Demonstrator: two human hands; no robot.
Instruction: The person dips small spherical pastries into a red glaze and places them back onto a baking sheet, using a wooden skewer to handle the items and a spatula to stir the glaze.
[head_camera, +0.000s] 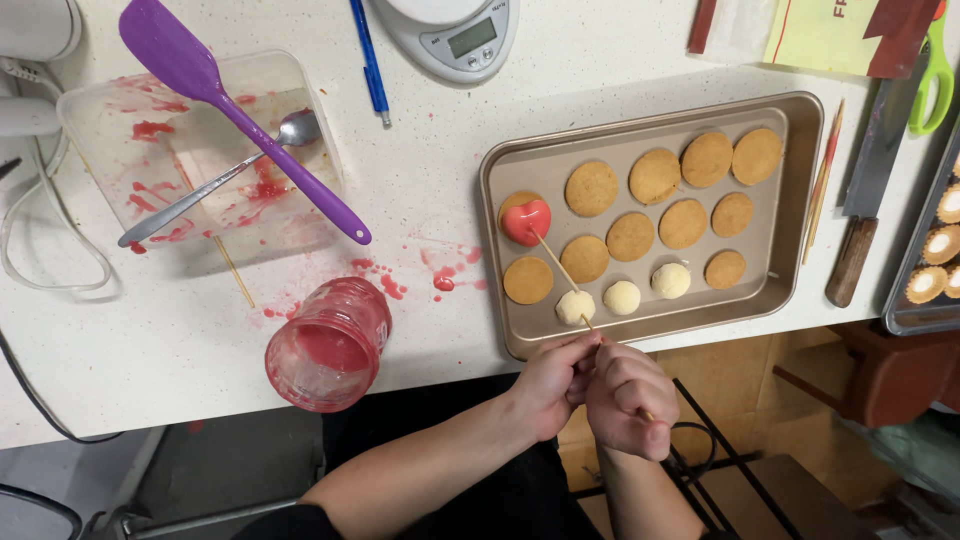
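both hands work at the near edge of the tabletop (150, 340). the left hand (552, 382) pinches a thin wooden skewer (553, 260) near its lower end; the right hand (628, 400) is closed in a fist around the same skewer lower down, the tip showing just past the knuckles. both grips are narrow and holding the skewer. the skewer runs up and left across a pale ball (574, 306) to a glossy red heart (526, 221), which sits on a round biscuit at the left end of the baking tray (800, 200). whether the skewer pierces the pale ball or only passes over it is hard to tell.

to do this well, in my judgement: keep the skewer low and steady, turn it gently instead of pulling, and hold the wet glaze away from the neighbouring biscuits.

left of the tray stand a red-smeared jar (328, 345) and, farther off, a stained clear tub (110, 130) holding a purple spatula (230, 110) and a spoon (210, 180). a kitchen scale (455, 35) lies at the far edge.
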